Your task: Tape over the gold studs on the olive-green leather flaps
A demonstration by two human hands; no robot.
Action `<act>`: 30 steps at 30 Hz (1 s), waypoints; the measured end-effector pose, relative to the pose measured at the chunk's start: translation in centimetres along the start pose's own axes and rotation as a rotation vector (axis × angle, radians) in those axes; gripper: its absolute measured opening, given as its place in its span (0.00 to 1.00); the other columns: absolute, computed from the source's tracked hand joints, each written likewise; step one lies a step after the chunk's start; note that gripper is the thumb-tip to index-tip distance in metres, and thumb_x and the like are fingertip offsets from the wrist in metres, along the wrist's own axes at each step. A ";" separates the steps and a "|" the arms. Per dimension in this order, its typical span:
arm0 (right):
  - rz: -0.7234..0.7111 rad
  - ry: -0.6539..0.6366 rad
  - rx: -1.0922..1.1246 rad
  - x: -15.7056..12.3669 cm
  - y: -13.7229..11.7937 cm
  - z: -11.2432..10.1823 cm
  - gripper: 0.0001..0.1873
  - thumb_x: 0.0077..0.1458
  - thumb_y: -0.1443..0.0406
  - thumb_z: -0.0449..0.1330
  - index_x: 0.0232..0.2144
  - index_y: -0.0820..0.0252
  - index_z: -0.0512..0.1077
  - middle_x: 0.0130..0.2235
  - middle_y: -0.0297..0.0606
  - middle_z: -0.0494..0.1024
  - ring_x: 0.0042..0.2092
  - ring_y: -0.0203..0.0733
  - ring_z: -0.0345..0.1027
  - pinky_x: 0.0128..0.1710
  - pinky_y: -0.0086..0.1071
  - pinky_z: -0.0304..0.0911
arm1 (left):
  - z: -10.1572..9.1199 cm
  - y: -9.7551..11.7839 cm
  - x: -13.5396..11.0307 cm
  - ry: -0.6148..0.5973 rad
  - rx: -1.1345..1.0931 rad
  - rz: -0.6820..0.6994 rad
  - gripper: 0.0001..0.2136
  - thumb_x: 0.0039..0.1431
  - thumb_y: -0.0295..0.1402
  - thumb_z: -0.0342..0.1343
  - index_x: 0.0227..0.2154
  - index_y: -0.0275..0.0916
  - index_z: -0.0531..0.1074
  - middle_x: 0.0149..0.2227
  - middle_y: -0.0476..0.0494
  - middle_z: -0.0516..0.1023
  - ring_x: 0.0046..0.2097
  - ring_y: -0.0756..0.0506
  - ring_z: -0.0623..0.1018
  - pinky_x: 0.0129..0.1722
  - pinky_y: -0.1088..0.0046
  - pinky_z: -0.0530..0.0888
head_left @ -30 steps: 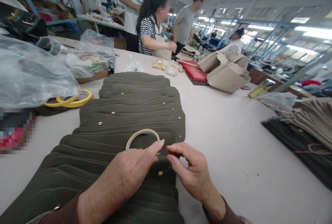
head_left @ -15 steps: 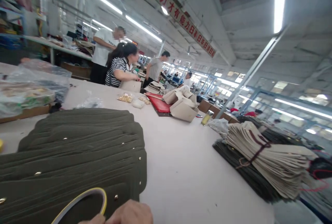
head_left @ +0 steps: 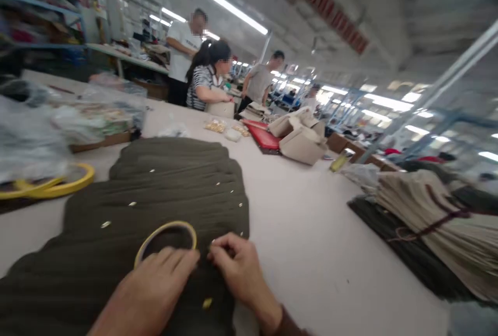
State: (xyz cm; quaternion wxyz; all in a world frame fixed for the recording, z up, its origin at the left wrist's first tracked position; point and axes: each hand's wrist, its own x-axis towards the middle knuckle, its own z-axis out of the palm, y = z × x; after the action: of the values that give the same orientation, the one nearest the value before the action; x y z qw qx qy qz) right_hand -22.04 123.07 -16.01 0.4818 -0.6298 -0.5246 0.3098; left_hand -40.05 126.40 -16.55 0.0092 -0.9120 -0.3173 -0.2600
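My left hand (head_left: pixel 157 281) is closed around a narrow roll of yellow tape (head_left: pixel 165 226), whose ring stands up above the fingers. Just to its right, my right hand (head_left: pixel 239 268) is pinched at thumb and forefinger; whatever lies between the tips is too small to make out. Both hands are over a spread of overlapping dark green fabric pieces (head_left: pixel 182 162), dotted with small shiny metal fittings. A small yellow scrap (head_left: pixel 207 303) lies on the pieces below the hands.
More yellow tape rolls (head_left: pixel 78 186) lie at left by plastic bags (head_left: pixel 31 134). A tied bundle of beige pieces (head_left: pixel 431 206) rests on dark ones at right. Farther back are a red item (head_left: pixel 266 136), beige bags (head_left: pixel 303 141), bagged gold parts (head_left: pixel 215 126) and several people (head_left: pixel 210 79).
The view has swung down and left, bringing the yellow rolls at left into sight. Both hands now show more fully, higher over the green pieces and a little apart.
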 end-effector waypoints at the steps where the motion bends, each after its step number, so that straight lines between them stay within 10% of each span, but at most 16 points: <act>1: -0.033 -0.043 -0.007 0.2 0.1 -0.4 0.06 0.54 0.67 0.59 0.28 0.60 0.76 0.27 0.35 0.80 0.30 0.39 0.74 0.31 0.27 0.68 | -0.6 0.2 0.1 -0.109 0.037 -0.024 0.13 0.61 0.22 0.47 0.40 0.43 0.73 0.34 0.47 0.77 0.36 0.44 0.76 0.38 0.67 0.71; 6: -0.075 -0.108 0.015 1.5 1.0 -0.4 0.06 0.57 0.65 0.59 0.31 0.60 0.75 0.27 0.35 0.79 0.30 0.39 0.76 0.32 0.29 0.70 | -2.5 1.3 1.7 -0.401 0.089 -0.120 0.10 0.61 0.21 0.47 0.37 0.39 0.72 0.34 0.44 0.75 0.37 0.41 0.74 0.38 0.62 0.70; 15: 0.056 -0.073 0.212 2.1 0.6 -1.0 0.12 0.52 0.58 0.64 0.31 0.62 0.75 0.29 0.39 0.81 0.32 0.41 0.77 0.35 0.32 0.73 | -2.6 1.5 0.5 -0.508 -0.081 -0.023 0.12 0.57 0.17 0.44 0.36 0.40 0.67 0.31 0.47 0.78 0.34 0.43 0.77 0.42 0.62 0.71; 22: 0.347 -0.242 0.111 -1.3 0.7 -3.3 0.16 0.48 0.55 0.65 0.29 0.64 0.75 0.21 0.35 0.77 0.19 0.32 0.67 0.19 0.24 0.63 | -2.5 1.3 0.5 -0.510 -0.187 -0.021 0.12 0.57 0.18 0.45 0.37 0.40 0.67 0.31 0.47 0.79 0.36 0.45 0.79 0.54 0.58 0.68; 30: 0.195 -0.263 -0.163 -2.5 1.0 -2.8 0.11 0.55 0.61 0.58 0.28 0.62 0.76 0.21 0.33 0.74 0.21 0.33 0.65 0.20 0.24 0.60 | -2.3 1.4 0.5 -0.493 -0.156 -0.010 0.10 0.57 0.20 0.46 0.36 0.40 0.66 0.29 0.48 0.78 0.34 0.45 0.79 0.54 0.59 0.68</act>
State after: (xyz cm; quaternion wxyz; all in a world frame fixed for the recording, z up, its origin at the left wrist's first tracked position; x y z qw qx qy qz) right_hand -19.83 119.90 -16.23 0.3242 -0.6684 -0.5430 0.3914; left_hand -39.96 125.18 -14.09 -0.1401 -0.9442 -0.2932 -0.0537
